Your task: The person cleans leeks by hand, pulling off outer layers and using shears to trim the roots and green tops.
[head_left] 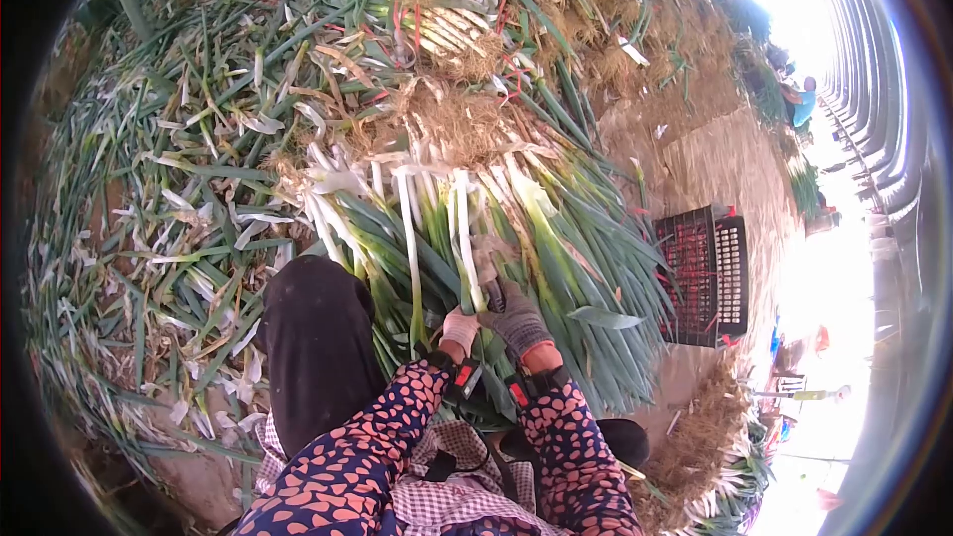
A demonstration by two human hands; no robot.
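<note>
A wide pile of long green onions (606, 268) lies in front of me, white stalks and roots toward the top, green leaves fanned toward me. One peeled green onion (464, 228) with a clean white stalk runs down to my hands. My left hand (459, 330), in a pale glove, is closed around its lower green part. Against it, my right hand (516, 318) in a grey glove is closed on the same green onion; its fingertips are partly lost among the leaves. Another white-stalked green onion (408, 228) lies just left of them.
Stripped leaves and peelings (199, 208) cover the ground at left. Bundles tied with red string (447, 30) lie beyond the pile. A black plastic crate (703, 276) stands at right. My dark-clothed knee (316, 337) is beside the pile. Another person (802, 101) is far off at right.
</note>
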